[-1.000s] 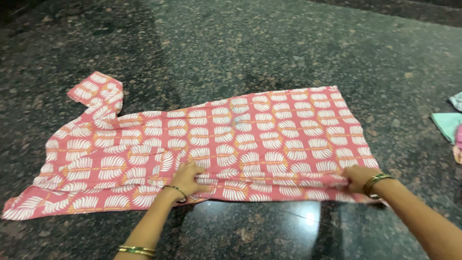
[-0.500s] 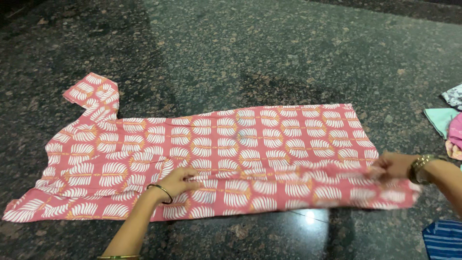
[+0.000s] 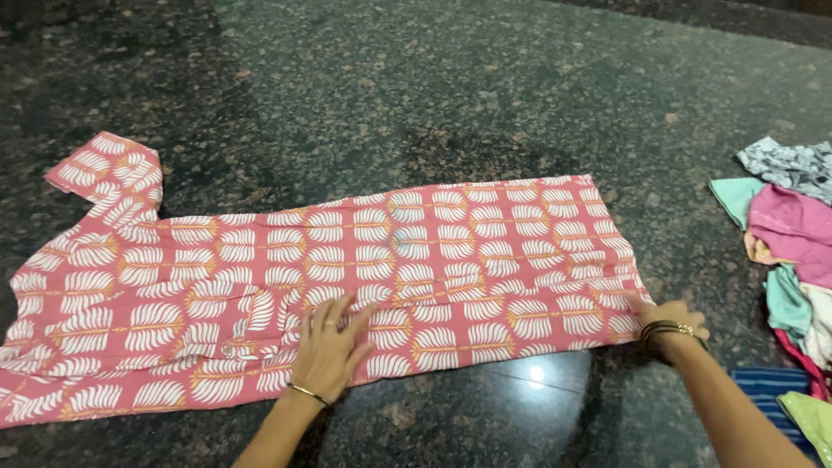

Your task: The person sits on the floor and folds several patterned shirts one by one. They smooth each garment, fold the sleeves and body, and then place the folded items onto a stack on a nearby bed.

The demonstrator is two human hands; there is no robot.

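A long pink garment (image 3: pixel 364 260) with a white leaf print lies flat on a dark speckled stone floor (image 3: pixel 416 95); one short sleeve (image 3: pixel 108 169) sticks out at the far left. My left hand (image 3: pixel 329 347) rests palm down on the near middle of the cloth, fingers spread. My right hand (image 3: pixel 667 316) pinches the garment's near right corner at the hem. Both wrists wear gold bangles.
A heap of other clothes (image 3: pixel 793 260) in pink, teal, grey print, blue stripe and light green lies at the right edge. A ceiling light reflects on the polished floor (image 3: pixel 537 374) just in front of the garment.
The near edge that was folded over has been pulled flat. My right hand moved out to the right corner and back a little; my left hand slid toward the middle and flattened.
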